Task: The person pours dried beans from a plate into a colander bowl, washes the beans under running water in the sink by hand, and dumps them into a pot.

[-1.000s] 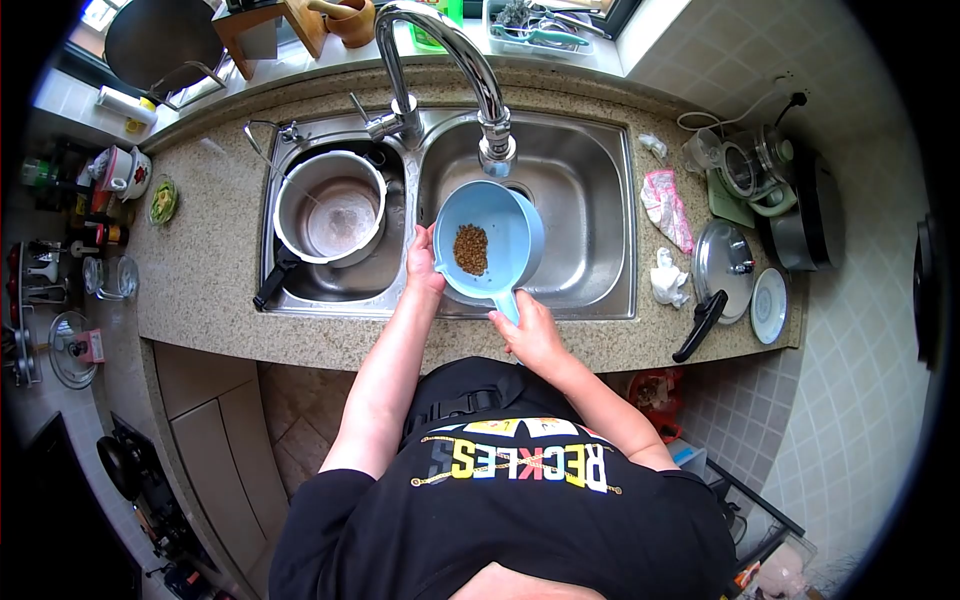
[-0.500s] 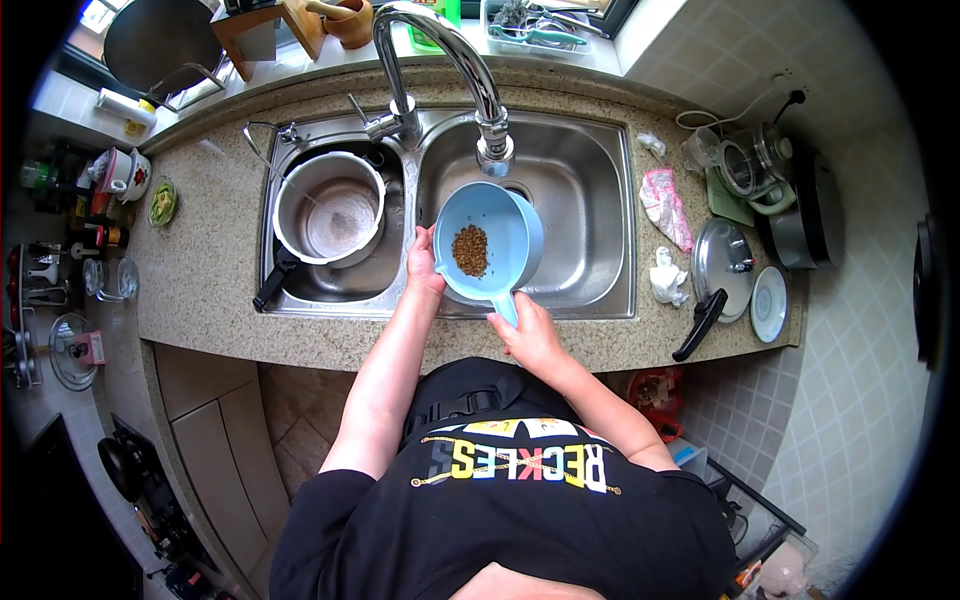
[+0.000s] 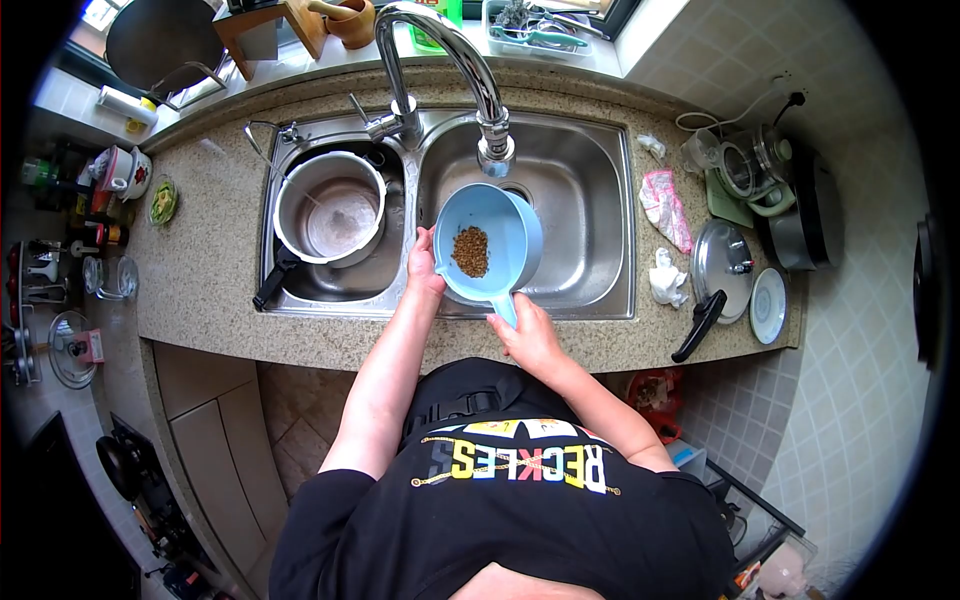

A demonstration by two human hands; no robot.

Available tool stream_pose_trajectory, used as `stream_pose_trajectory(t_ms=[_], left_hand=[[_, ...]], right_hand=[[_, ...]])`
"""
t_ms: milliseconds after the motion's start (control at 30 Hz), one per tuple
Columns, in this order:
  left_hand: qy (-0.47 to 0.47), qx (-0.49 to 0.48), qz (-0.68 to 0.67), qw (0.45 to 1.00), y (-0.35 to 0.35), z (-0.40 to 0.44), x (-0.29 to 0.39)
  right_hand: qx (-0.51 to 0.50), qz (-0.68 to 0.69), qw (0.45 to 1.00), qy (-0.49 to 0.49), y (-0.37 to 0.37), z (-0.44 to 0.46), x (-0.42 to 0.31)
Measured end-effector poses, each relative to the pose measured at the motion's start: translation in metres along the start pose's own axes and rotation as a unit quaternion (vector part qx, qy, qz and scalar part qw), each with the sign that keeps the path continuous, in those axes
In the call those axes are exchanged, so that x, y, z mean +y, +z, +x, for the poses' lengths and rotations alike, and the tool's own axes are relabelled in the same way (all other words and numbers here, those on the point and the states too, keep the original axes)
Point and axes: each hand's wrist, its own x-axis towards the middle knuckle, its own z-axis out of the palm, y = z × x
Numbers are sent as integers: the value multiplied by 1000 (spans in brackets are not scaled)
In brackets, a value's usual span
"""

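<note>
A light blue plastic water ladle [image 3: 512,245] is tilted over the front of the right sink basin [image 3: 585,230]. A small heap of brown grains [image 3: 470,251] lies inside it. My left hand [image 3: 426,264] grips the ladle's side by the rim, with some fingers hidden behind it. Closed round the short handle is my right hand [image 3: 527,330]. Above the basin, behind the ladle, hangs the chrome faucet [image 3: 494,140]. In the left basin stands a metal pressure cooker pot [image 3: 335,215] with a black handle, its inside wet or stained.
On the right counter lie a pink-and-white cloth [image 3: 665,208], a crumpled white tissue [image 3: 667,277], a pot lid [image 3: 722,265] with a black handle, and a small plate [image 3: 768,305]. A black appliance [image 3: 808,215] stands by the wall. Kitchenware lines the left side and windowsill.
</note>
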Motion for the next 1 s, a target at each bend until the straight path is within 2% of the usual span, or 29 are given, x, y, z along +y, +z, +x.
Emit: stream_pose_trajectory(t_ms=[233,1000], left_hand=[[-11,38,-1,999,8,-5,0],[-27,55,-38,997,-3,2,-4]], right_hand=[[-9,0,1000,13,-2,0,-1],[0,-8,1000,0,-5,1,0]])
